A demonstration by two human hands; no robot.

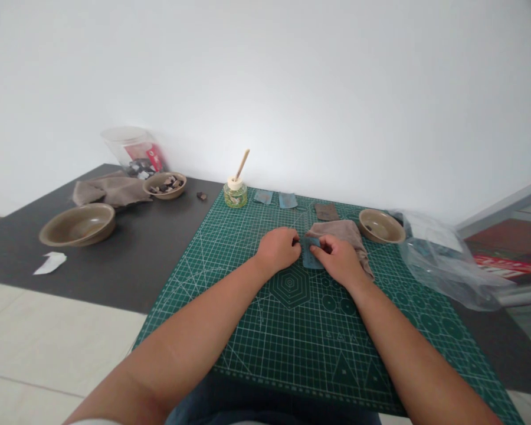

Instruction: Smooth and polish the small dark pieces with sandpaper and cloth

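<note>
Over the green cutting mat (248,295), my right hand (338,260) pinches a small blue-grey square sheet (310,260) between thumb and fingers. Close to the sheet's left edge, my left hand (279,248) is closed with its fingers curled. What its fingertips hold, if anything, is hidden. A brownish cloth (340,229) lies bunched just behind my right hand. Two similar blue sheets, one on the left (264,196) and one on the right (287,200), lie at the mat's back edge. A brown square piece (326,212) is behind the cloth.
A glass jar (235,195) with a brush standing in it is at the mat's back left corner. A brown bowl (382,226) and a clear plastic bag (446,265) are at right. Leftward are an empty bowl (77,226), a bowl of chips (165,186), a cloth (110,190) and a clear tub (130,150).
</note>
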